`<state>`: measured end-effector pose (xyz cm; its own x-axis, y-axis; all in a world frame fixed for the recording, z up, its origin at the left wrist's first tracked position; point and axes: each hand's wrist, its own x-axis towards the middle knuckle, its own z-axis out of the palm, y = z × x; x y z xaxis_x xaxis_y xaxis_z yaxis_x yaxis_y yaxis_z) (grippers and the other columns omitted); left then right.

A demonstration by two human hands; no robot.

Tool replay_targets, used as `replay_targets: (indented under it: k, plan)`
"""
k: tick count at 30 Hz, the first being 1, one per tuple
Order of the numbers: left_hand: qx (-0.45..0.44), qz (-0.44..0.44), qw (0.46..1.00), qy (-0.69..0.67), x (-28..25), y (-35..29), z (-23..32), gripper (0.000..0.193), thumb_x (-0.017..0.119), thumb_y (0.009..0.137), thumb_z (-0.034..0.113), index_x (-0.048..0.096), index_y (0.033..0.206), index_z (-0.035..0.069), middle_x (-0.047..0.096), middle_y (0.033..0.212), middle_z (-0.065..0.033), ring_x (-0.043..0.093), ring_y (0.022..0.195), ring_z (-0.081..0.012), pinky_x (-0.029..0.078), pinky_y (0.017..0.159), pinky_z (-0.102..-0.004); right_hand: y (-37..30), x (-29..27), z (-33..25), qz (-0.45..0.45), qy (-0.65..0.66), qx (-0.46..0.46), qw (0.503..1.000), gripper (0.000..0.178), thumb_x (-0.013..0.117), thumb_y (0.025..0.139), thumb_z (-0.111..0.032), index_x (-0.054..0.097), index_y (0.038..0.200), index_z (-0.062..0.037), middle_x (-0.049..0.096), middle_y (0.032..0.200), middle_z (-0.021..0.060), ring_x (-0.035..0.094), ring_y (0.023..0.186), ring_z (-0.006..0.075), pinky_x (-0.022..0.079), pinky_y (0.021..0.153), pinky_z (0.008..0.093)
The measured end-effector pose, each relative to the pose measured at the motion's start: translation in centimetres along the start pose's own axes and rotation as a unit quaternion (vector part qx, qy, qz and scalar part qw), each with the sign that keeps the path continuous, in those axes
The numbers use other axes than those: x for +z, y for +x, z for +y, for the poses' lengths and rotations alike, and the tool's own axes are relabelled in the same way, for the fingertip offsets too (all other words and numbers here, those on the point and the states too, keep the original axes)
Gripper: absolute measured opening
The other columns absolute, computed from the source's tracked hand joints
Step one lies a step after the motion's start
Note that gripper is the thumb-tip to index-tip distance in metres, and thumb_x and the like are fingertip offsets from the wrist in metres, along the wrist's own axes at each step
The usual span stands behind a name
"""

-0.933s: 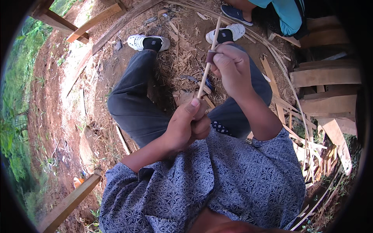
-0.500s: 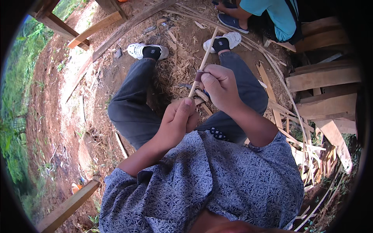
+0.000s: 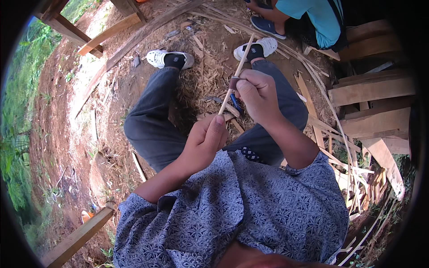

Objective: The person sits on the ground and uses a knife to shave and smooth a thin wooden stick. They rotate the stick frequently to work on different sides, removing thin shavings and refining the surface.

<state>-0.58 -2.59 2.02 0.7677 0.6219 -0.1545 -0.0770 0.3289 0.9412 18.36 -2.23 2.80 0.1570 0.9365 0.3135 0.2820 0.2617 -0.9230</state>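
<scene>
My left hand (image 3: 206, 136) is closed around the lower end of a thin pale wooden stick (image 3: 241, 63), thumb on top. The stick slants up and away to the right, between my knees. My right hand (image 3: 258, 94) is pinched on a small dark-brown piece (image 3: 234, 83), which looks like folded sandpaper and lies against the stick about midway along. Part of that piece is hidden by my fingers. Behind my right hand, a blue object (image 3: 236, 103) lies on the ground, partly covered and hard to make out.
Wood shavings (image 3: 208, 67) cover the ground between my white shoes (image 3: 167, 59). Stacked planks (image 3: 371, 94) stand at the right, above a heap of thin wood strips (image 3: 357, 178). A person in a turquoise shirt (image 3: 319, 20) sits at the far right. A wooden beam (image 3: 80, 234) juts in at lower left.
My right hand has shifted slightly with the brown piece, uncovering more of the blue object. The stick and my left hand have moved a little nearer and to the right.
</scene>
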Motion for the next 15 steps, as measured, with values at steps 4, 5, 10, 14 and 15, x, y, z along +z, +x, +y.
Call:
replay_targets:
  k: [4, 5, 10, 14, 15]
  plan:
    - [0.012, -0.016, 1.000, 0.001, 1.8, -0.7, -0.8, 0.041, 0.032, 0.108, 0.031, 0.039, 0.075, 0.008, 0.036, 0.059, 0.0052, 0.030, 0.053, -0.0048, 0.028, 0.048, -0.0252, 2.4, -3.7, -0.3, 0.119, 0.183, 0.084, 0.972, 0.024, 0.051, 0.091, -0.011, 0.064, 0.080, 0.0056, 0.057, 0.066, 0.0036, 0.050, 0.061, 0.0074, 0.041, 0.056, 0.0269]
    - [0.025, 0.002, 1.000, 0.008, 1.1, -0.1, -0.3, 0.040, 0.032, 0.108, 0.031, 0.037, 0.075, 0.009, 0.034, 0.058, 0.0054, 0.028, 0.052, -0.0047, 0.025, 0.047, -0.0251, 1.4, -1.9, -0.2, 0.101, 0.112, 0.058, 0.987, 0.023, 0.051, 0.091, -0.011, 0.063, 0.080, 0.0053, 0.056, 0.065, 0.0034, 0.050, 0.060, 0.0076, 0.041, 0.055, 0.0267]
    - [0.004, -0.018, 1.000, 0.008, 2.0, -0.8, -0.9, 0.041, 0.033, 0.108, 0.029, 0.044, 0.076, 0.006, 0.039, 0.062, 0.0051, 0.033, 0.057, -0.0047, 0.032, 0.052, -0.0253, 1.9, -3.3, -0.4, 0.124, 0.149, 0.087, 0.977, 0.019, 0.053, 0.088, -0.008, 0.060, 0.075, 0.0051, 0.054, 0.064, 0.0033, 0.053, 0.061, 0.0090, 0.043, 0.058, 0.0278]
    - [0.014, 0.031, 0.999, 0.036, 0.0, 0.4, 0.3, 0.039, 0.036, 0.107, 0.028, 0.045, 0.076, 0.005, 0.041, 0.063, 0.0046, 0.035, 0.057, -0.0048, 0.033, 0.053, -0.0254, -0.6, 0.7, -0.2, 0.031, 0.014, -0.024, 0.999, 0.024, 0.048, 0.089, -0.007, 0.060, 0.071, 0.0016, 0.048, 0.059, -0.0015, 0.041, 0.052, 0.0037, 0.034, 0.049, 0.0224]
    - [0.022, 0.048, 0.997, 0.060, 0.4, 0.0, -0.3, 0.039, 0.037, 0.107, 0.027, 0.046, 0.076, 0.004, 0.042, 0.062, 0.0033, 0.036, 0.056, -0.0065, 0.033, 0.052, -0.0267, -0.4, 0.4, -0.6, 0.019, -0.010, -0.037, 0.999, 0.024, 0.048, 0.090, -0.007, 0.060, 0.071, 0.0014, 0.047, 0.058, -0.0027, 0.040, 0.051, 0.0026, 0.032, 0.048, 0.0213]
